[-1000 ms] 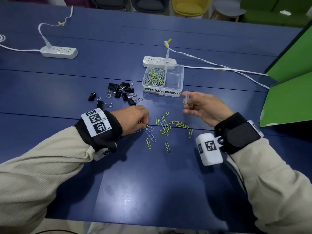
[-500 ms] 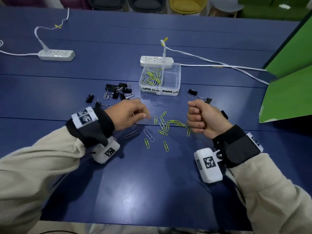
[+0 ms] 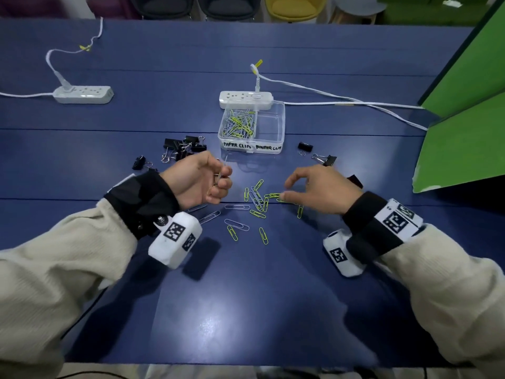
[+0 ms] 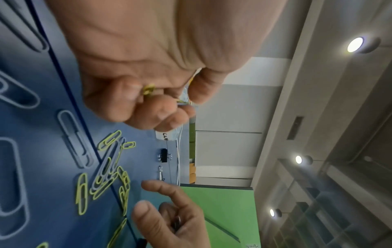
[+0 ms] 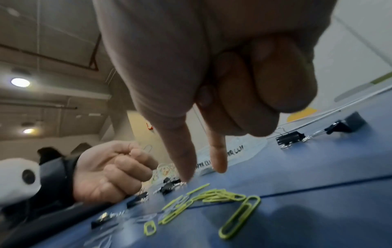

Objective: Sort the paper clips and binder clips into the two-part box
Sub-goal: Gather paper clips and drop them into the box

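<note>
The clear two-part box [image 3: 252, 147] stands mid-table, and its left part holds several paper clips [image 3: 240, 123]. Loose yellow and silver paper clips [image 3: 257, 203] lie between my hands. My left hand [image 3: 222, 176] is lifted and turned palm-up. It pinches a silver paper clip [image 3: 224, 166], and the left wrist view shows yellow clips [image 4: 148, 89] tucked under its curled fingers. My right hand [image 3: 287, 190] points thumb and forefinger down at the yellow clips [image 5: 216, 196], the thumb [image 5: 186, 176] touching the table. Black binder clips [image 3: 183, 149] cluster left of the box.
Two binder clips [image 3: 305, 146] [image 3: 326, 160] lie right of the box. A white power strip [image 3: 246, 98] sits just behind the box, its cable [image 3: 341, 102] running right. Another strip [image 3: 83, 94] is far left. A green panel [image 3: 464, 119] stands at the right edge.
My left hand rose off the table and rolled palm-up with its clips. My right hand drew back from the box as a fist, then uncurled thumb and forefinger onto the yellow clips.
</note>
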{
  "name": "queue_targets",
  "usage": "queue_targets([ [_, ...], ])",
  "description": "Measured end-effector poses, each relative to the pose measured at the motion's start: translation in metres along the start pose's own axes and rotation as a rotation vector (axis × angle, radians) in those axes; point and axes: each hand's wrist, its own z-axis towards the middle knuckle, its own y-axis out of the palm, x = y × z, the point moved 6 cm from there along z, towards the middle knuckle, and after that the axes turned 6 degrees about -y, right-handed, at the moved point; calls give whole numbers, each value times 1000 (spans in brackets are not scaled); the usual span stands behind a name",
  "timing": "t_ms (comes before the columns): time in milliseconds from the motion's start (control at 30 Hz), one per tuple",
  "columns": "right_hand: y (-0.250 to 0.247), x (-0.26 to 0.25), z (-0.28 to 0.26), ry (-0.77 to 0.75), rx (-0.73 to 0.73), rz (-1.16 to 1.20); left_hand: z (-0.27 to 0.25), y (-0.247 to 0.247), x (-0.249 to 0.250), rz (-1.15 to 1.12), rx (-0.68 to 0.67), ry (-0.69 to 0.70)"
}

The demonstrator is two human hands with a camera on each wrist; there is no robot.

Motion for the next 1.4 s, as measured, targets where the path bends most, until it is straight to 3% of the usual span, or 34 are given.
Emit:
queue_targets([
  [133,6,-14,5,-36,-15,-274,9,1,0,77,22,-38],
  [300,6,-30,9,-76,24,-408,17,15,14,575,151,30],
  [367,7,-35,9,-109,35,-470,14,22,22,938,226,113],
  [433,12,-40,9,-160,11,-544,12,27,31,1472,376,256],
  [500,17,-42,10,-209,-30,-598,13,33,35,1774,456,376],
  [667,20,-38,11,-224,-142,-593,22,42,35,2075,321,419],
  [800,19,-34,14,-217,-147,-569,24,51,30,2093,276,478],
  [900,2,-22,22,-122,-92,-251,25,50,29,2087,278,545],
  [1067,-1,-5,27,222,-126,862,26,49,24,2107,306,434],
  [1133,7,-6,29,268,-192,1156,28,47,22,2092,326,401],
  [1233,11,-9,35,257,-215,1361,30,42,17,2024,337,384],
  [1400,1,-17,54,261,-170,1395,29,37,14,1929,330,338],
])
